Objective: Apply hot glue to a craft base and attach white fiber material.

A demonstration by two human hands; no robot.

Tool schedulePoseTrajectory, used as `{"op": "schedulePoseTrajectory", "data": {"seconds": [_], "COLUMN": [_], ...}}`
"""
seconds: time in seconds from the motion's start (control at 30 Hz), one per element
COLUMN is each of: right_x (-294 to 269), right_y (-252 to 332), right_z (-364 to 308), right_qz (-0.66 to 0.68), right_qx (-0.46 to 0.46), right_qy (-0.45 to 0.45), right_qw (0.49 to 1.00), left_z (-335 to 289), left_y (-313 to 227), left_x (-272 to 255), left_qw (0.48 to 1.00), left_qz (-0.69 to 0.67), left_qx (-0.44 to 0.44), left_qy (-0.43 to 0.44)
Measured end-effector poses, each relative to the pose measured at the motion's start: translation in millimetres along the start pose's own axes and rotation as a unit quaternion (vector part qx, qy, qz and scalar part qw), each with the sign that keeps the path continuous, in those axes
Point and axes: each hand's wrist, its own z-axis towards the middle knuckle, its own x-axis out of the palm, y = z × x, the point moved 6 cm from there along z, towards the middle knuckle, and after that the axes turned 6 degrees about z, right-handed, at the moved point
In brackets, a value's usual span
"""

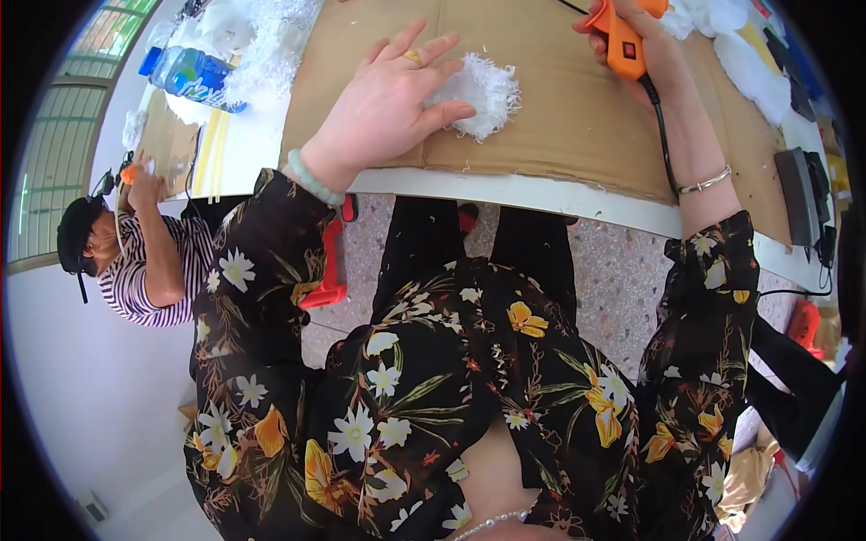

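The left hand [397,95] has its fingers spread apart at the edge of a white fringed piece [492,97], at its three o'clock on brown cardboard [568,126]; I cannot tell whether they touch. Between two and three o'clock from the piece, the right hand [666,63] grips an orange corded tool [624,45]. A blue-capped bottle [189,77] is at the left hand's nine o'clock.

A barred window [59,171] adjoins the pale wall [54,361]; speckled floor [613,279] shows beneath the white table [523,191].
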Motion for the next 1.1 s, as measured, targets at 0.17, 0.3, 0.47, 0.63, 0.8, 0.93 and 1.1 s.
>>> {"op": "schedulePoseTrajectory", "data": {"seconds": [0.17,0.3,0.47,0.63,0.8,0.93,1.1], "right_x": [-2.3,-24.9,-51.4,-54.7,-48.6,-34.0,-84.6], "right_y": [11.6,44.9,57.2,48.7,52.2,68.9,42.4], "right_z": [-3.8,-9.4,-4.9,1.0,-7.0,-20.9,34.8], "right_qz": [0.086,0.182,0.233,0.209,0.213,0.053,0.220], "right_qx": [-0.047,-0.134,-0.166,-0.156,-0.147,-0.247,-0.140], "right_qy": [0.035,-0.026,-0.048,-0.087,-0.124,0.092,-0.034], "right_qw": [0.995,0.974,0.957,0.962,0.958,0.963,0.965], "left_z": [9.6,15.1,20.2,20.2,19.1,4.6,-8.0], "left_y": [-7.8,3.6,-2.1,-8.8,4.1,74.6,75.5], "left_x": [-8.2,-3.1,-11.5,-10.7,-9.6,8.6,-35.9], "left_qw": [0.999,0.990,0.979,0.986,0.971,0.851,0.825], "left_qz": [-0.001,-0.138,-0.173,-0.064,-0.193,-0.420,-0.407], "left_qx": [0.023,0.002,-0.053,-0.082,-0.127,-0.297,-0.307], "left_qy": [0.034,0.023,0.095,0.129,0.057,-0.108,-0.245]}}
